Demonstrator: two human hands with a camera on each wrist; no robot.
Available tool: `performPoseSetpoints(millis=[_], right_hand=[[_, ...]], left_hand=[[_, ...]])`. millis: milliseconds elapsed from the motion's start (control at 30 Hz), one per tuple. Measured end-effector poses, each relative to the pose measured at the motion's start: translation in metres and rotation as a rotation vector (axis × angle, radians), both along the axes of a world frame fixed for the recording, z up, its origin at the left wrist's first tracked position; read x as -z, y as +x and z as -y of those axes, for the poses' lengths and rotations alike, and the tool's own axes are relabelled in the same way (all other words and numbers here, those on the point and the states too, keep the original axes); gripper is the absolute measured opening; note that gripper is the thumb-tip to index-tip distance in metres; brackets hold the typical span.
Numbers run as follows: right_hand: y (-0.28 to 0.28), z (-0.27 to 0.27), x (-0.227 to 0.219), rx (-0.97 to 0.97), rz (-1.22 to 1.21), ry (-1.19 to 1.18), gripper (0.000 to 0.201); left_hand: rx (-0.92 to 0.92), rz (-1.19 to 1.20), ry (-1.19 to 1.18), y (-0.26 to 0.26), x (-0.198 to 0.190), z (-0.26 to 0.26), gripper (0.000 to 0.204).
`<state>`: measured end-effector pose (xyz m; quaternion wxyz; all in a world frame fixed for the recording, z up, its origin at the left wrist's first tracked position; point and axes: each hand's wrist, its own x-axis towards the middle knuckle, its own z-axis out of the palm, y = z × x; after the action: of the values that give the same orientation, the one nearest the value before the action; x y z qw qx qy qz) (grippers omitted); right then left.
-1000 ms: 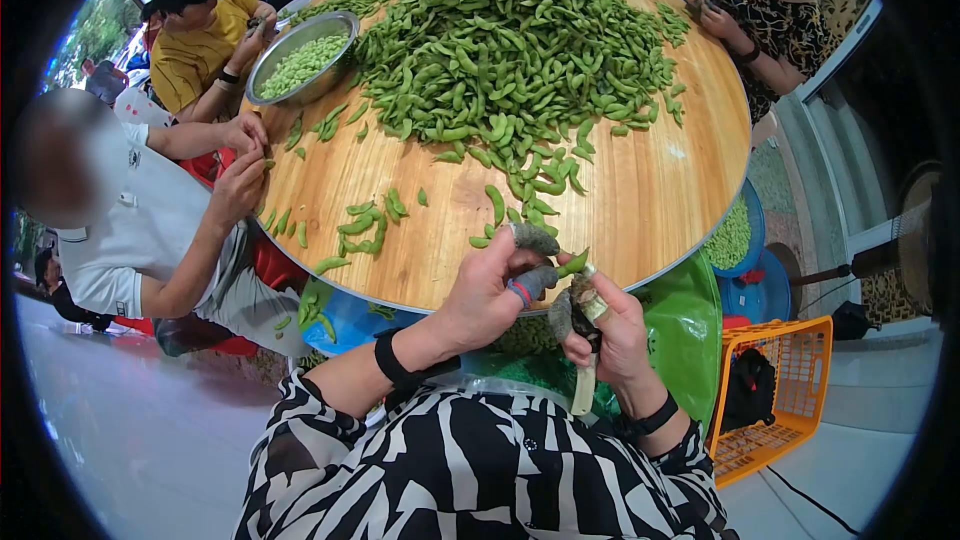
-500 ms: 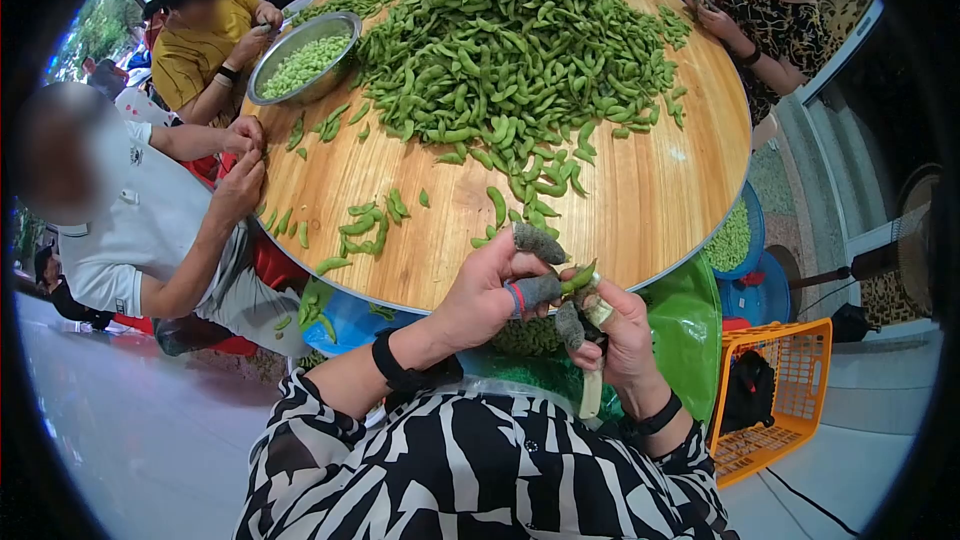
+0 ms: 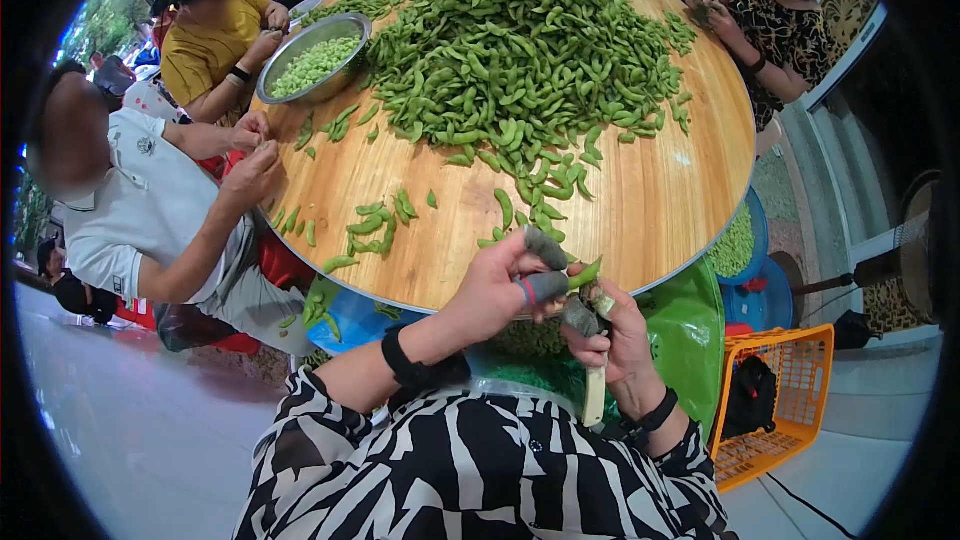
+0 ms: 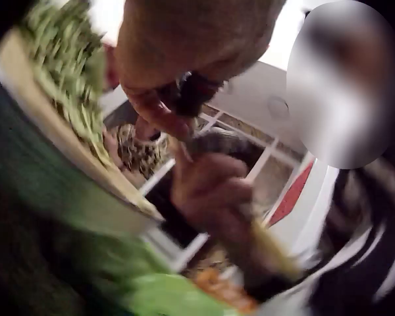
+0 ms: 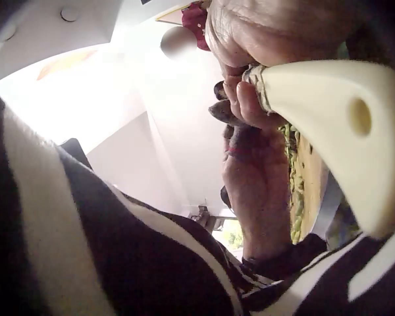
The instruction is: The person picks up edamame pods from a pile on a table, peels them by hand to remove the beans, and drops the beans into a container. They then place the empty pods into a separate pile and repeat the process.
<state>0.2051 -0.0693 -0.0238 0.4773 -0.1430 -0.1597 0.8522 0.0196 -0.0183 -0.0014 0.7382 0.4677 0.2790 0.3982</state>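
Observation:
My left hand (image 3: pixel 482 288) pinches a green soybean pod (image 3: pixel 586 274) at the table's near edge. Grey fabric sleeves (image 3: pixel 546 248) cover its thumb and a finger. Close on its right, my right hand (image 3: pixel 622 340) grips a tool by its cream handle (image 3: pixel 594 398), which points down toward my body. A grey sleeve (image 3: pixel 580 317) covers a digit of this hand too. In the right wrist view the handle (image 5: pixel 322 99) is smooth, has a hole and is wrapped where the fingers hold it; the tool's working end is hidden. The left wrist view is blurred.
A large pod heap (image 3: pixel 520 60) covers the round wooden table's (image 3: pixel 680 210) far half. Loose pods (image 3: pixel 370 225) lie at left, near a metal bowl (image 3: pixel 345 65) of shelled beans. People sit around. Blue basins (image 3: pixel 750 285) and an orange crate (image 3: pixel 820 390) stand at right.
Both hands stay close together while the pod between them tilts and shows more of its length. The right hand has turned slightly with the tool. The head view has shifted a little.

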Motion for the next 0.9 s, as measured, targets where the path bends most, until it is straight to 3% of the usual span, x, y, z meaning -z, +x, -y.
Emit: performPoseSetpoints(millis=[33,67,133,167,300,367,400,467,600,667,700,800,900], right_hand=[[0.0,0.0,0.003,0.018,-0.042,-0.032,0.037],[0.0,0.001,0.004,0.035,-0.084,-0.065,0.037],[-0.002,0.0,-0.001,0.043,-0.05,-0.107,0.037],[-0.003,-0.001,-0.005,0.052,-0.015,-0.143,0.037],[-0.009,0.0,-0.015,0.094,0.173,-0.157,0.036],[-0.012,0.001,-0.018,0.175,0.303,-0.069,0.034],[-0.012,0.001,-0.02,0.176,0.304,-0.068,0.034],[-0.012,0.0,-0.024,0.225,0.531,0.086,0.033],[-0.008,0.002,-0.018,0.246,0.705,0.194,0.031],[-0.009,0.004,-0.015,0.372,1.013,0.299,0.03],[-0.013,0.004,-0.009,0.539,1.147,0.413,0.029],[-0.016,0.001,-0.013,0.656,1.305,0.619,0.031],[-0.005,-0.002,-0.011,0.549,1.351,0.621,0.035]], left_hand=[[-0.115,-0.234,0.382,0.001,0.0,0.001,0.024],[-0.114,-0.236,0.381,0.0,-0.003,0.0,0.024],[-0.169,-0.629,1.141,-0.006,-0.012,-0.002,0.032],[-0.23,-0.661,1.174,-0.005,-0.006,-0.001,0.037],[-0.242,-0.633,1.12,-0.005,-0.006,0.0,0.03],[-0.174,-0.433,0.391,-0.001,-0.011,0.003,0.022],[-0.174,-0.432,0.391,-0.001,-0.015,0.003,0.022],[-0.06,-0.238,-0.142,-0.002,-0.023,-0.001,0.018],[-0.046,-0.191,-0.108,0.0,-0.013,0.002,0.013],[-0.116,-0.329,0.031,0.002,-0.005,0.005,0.009],[-0.117,-0.329,0.03,0.003,-0.005,0.006,0.009],[-0.118,-0.396,0.058,0.004,-0.004,0.009,0.008],[-0.099,-0.395,0.085,0.004,-0.004,0.014,0.005]])
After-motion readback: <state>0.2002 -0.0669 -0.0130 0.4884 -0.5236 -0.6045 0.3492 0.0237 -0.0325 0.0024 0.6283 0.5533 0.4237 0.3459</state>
